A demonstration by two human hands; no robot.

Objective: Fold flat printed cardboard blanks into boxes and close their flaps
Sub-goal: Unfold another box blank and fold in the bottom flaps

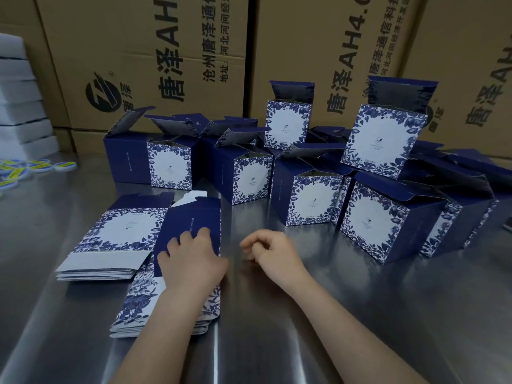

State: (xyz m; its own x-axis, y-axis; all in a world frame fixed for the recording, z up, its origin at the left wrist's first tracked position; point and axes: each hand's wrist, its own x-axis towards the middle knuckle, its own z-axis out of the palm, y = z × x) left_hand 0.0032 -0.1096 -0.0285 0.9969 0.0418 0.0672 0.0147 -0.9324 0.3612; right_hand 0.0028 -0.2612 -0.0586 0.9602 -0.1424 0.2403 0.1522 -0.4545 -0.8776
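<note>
A stack of flat blue-and-white floral blanks [127, 236] lies on the steel table at the left. My left hand [191, 259] rests on the dark blue panel of the top blank [194, 217], fingers spread and pressing on it, thumb at the blank's right edge. My right hand [271, 250] hovers just right of the stack, fingers loosely curled, holding nothing. Several folded boxes [310, 198] with open top flaps stand behind, across the middle and right of the table.
Large brown shipping cartons [171, 51] form a wall behind the boxes. White foam sheets [19, 106] are piled at the far left, with yellow-and-blue round stickers [33, 166] below them. A dark object [508, 224] sits at the right edge. Bare steel table [277, 314] lies in front.
</note>
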